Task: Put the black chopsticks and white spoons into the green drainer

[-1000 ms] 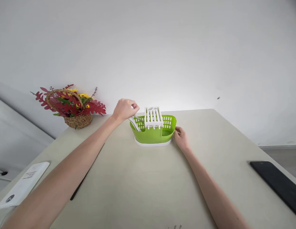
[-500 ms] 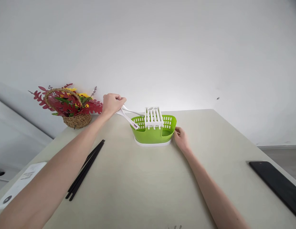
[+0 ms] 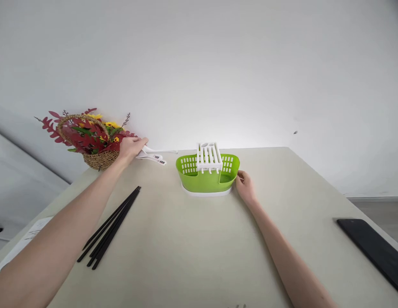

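My left hand [image 3: 131, 149] is closed around a few white long-handled utensils [image 3: 150, 157] beside the flower basket. Their handles point right and carry small barcode labels; my fingers hide the other ends, so their exact kind does not show. At the middle of the table stands a green plastic cutlery holder [image 3: 202, 183] with slotted walls and a white base. A white slotted rack [image 3: 209, 156] with small hooks sits across its top. My right hand [image 3: 245, 186] has its fingers curled against the holder's right end, gripping it there.
Several black chopsticks [image 3: 114, 226] lie at the left, near my forearm. A wicker basket of artificial flowers [image 3: 101, 160] stands at the back left against the wall. A black phone [image 3: 372, 250] lies at the right edge, and white printed paper [image 3: 24, 244] at the left.
My left hand has moved left and down with the white utensils, away from the green holder to the flower basket. My right hand stays at the holder's end. The chopsticks are spread wider.
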A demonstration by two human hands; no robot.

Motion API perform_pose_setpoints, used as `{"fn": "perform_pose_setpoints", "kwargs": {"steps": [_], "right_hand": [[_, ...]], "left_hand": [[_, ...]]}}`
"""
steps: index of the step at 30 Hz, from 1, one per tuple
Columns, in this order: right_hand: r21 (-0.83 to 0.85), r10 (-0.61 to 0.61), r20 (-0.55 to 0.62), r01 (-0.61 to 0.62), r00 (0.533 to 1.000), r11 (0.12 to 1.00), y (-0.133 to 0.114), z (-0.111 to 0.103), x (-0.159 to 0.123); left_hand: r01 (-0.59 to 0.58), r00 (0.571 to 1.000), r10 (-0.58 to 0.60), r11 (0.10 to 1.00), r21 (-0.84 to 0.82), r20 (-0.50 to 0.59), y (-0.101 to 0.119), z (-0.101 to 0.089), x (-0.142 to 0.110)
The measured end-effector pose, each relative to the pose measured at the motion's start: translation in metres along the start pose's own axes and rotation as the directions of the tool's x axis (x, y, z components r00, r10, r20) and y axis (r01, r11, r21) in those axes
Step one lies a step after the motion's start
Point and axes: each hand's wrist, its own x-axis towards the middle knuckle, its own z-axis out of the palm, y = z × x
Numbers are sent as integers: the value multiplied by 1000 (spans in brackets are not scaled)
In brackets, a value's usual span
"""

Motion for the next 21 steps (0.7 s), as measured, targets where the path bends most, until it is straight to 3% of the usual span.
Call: {"fn": "perform_pose_setpoints", "kwargs": {"steps": [4, 8, 13, 17, 21], "right_hand": [[-30, -9, 3, 9, 1000, 1000, -1, -1, -1], [-61, -13, 3, 13, 1000, 998, -2, -2, -3], [-89, -20, 7, 20, 1000, 996, -4, -3, -5], [-106, -24, 9, 25, 1000, 994, -7, -4, -8], [-124, -17, 3, 17, 1000, 992, -10, -4, -10]], "left_hand": [[25, 983, -31, 999, 36, 179, -33, -15, -16], [5, 924, -37, 996, 84, 382, -55, -21, -35], [-233, 806, 91, 957, 173, 585, -66, -5, -52], [-387, 732, 199, 909, 158, 652, -66, 8, -64], [-443, 674, 249, 890, 111, 695, -68, 14, -70]]}}
